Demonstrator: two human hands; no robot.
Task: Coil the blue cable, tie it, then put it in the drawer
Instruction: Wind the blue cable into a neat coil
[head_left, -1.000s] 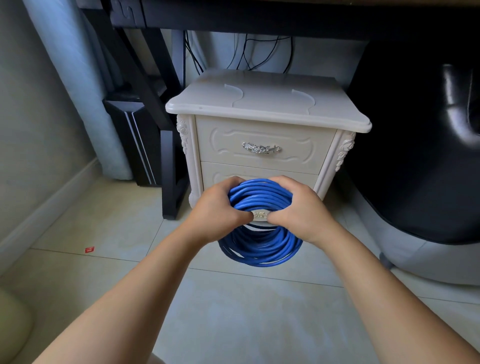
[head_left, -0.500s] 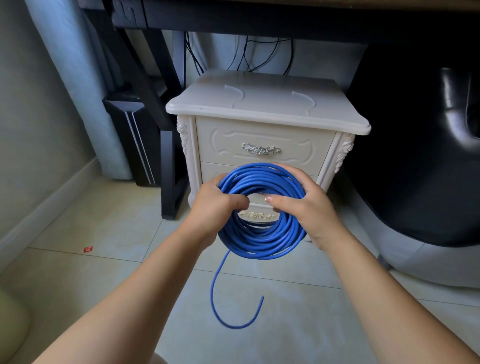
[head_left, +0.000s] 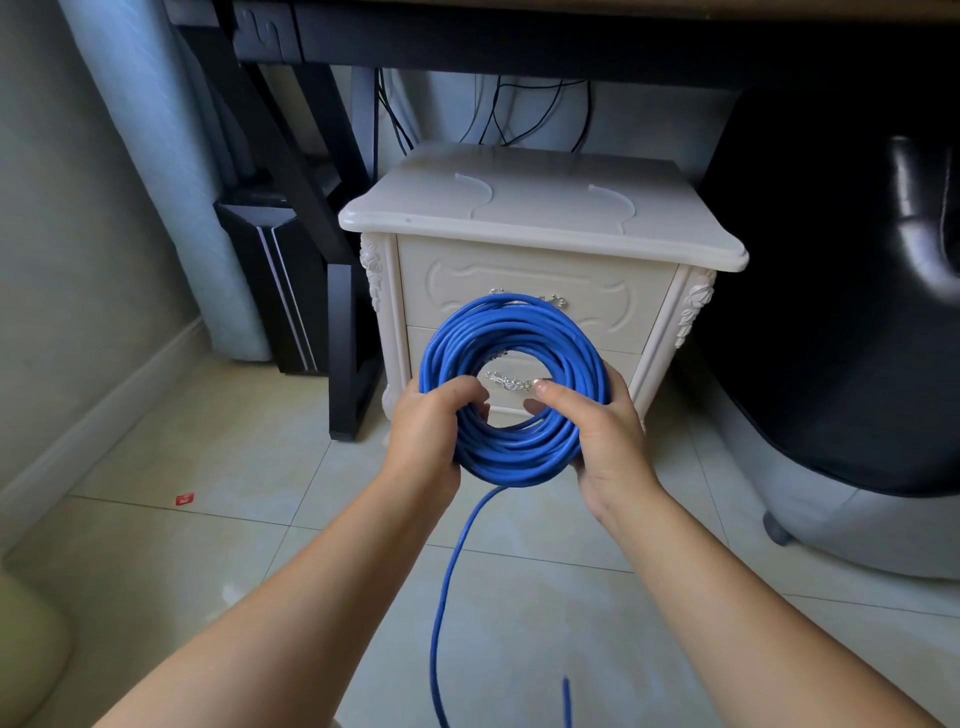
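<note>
Both hands, left (head_left: 423, 431) and right (head_left: 605, 436), grip the blue cable (head_left: 511, 387) coil upright, its opening facing the drawer (head_left: 524, 387); a loose end hangs down.

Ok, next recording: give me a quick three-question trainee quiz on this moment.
1. True or false: the top drawer is open.
2. The coil is gripped by: A the left hand only; B the right hand only; C both.
3. Fill in: the loose tail hangs ___ the coil.

Key: 1 false; 2 C; 3 below.
</note>
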